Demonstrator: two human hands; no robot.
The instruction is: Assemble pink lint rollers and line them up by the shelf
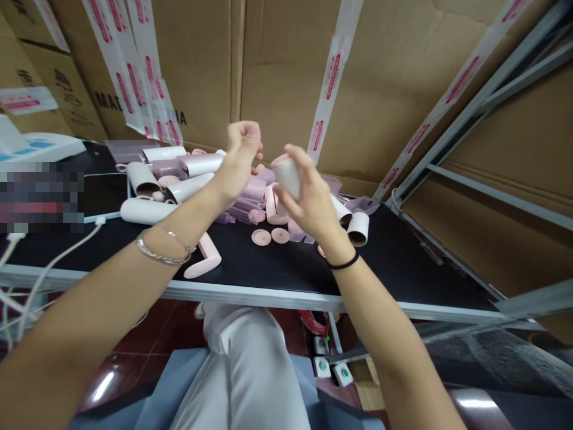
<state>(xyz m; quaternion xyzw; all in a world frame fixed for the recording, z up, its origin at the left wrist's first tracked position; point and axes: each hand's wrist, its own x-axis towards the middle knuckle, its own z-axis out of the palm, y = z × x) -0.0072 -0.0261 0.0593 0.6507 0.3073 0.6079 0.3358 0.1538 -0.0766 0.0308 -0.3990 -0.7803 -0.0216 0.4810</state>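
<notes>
My right hand [308, 197] is raised above the black table [385, 263] and is closed around a pale pink cylinder [286, 174], its capped end pointing up and left. My left hand [242, 149] is lifted just left of it, fingers curled into a loose fist; whether anything is inside I cannot make out. Below the hands lies a heap of pink and white cylinders [179, 179], two round pink caps [271, 236] and a pink handle piece [203, 260]. An open-ended cylinder [358, 229] lies beside my right wrist.
Cardboard boxes [268, 71] with pink-printed tape wall off the back and right. A metal frame [483, 179] runs down the right side. A white cable [54, 263] trails off the table's left edge, near a white device [40, 146]. My legs [242, 370] are under the table.
</notes>
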